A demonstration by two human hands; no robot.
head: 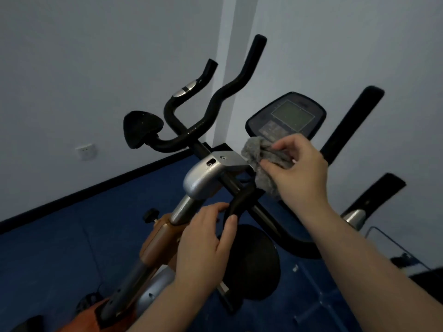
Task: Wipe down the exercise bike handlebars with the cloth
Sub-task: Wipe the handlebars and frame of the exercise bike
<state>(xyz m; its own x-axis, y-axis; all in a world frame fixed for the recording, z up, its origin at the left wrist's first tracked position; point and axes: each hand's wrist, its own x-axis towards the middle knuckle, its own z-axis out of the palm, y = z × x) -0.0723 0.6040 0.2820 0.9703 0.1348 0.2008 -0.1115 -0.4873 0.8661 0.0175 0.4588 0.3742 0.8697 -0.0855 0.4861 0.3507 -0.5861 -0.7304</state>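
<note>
Left fingers: curled loosely around a short black grip bar (239, 202) low on the exercise bike handlebars (215, 101); the left hand (203, 243) has its thumb lying along the bar's near side, fingertips (221, 207) round the far side.
Right fingers: pinched shut on the grey cloth (265, 161); the right hand (299, 171) has thumb and forefinger bunching it up, and the lower folds hang down beside the palm.
Cloth position: pressed at the right end of the silver clamp bracket (208, 173), right where the crossbar meets it, just below the console.
Near clutter: orange frame section (158, 238) with a black adjustment knob (150, 214) left of the left hand; a round black pad (254, 262) sits under that wrist.
In the way: silver stem and bracket stand between the two hands; black bars cross behind the cloth.
Console: dark display unit (286, 116) with a greenish screen, partly hidden at its lower edge by the cloth.
Writing: button labels on the console too blurred to read; no brand legible.
Farther out: left elbow pad (141, 128), two curved bar ends rising against the pale wall, a metal pulse sensor (188, 88) on one.
Background: wall socket (86, 150) low on the left wall, blue floor (60, 248), dark skirting.
</note>
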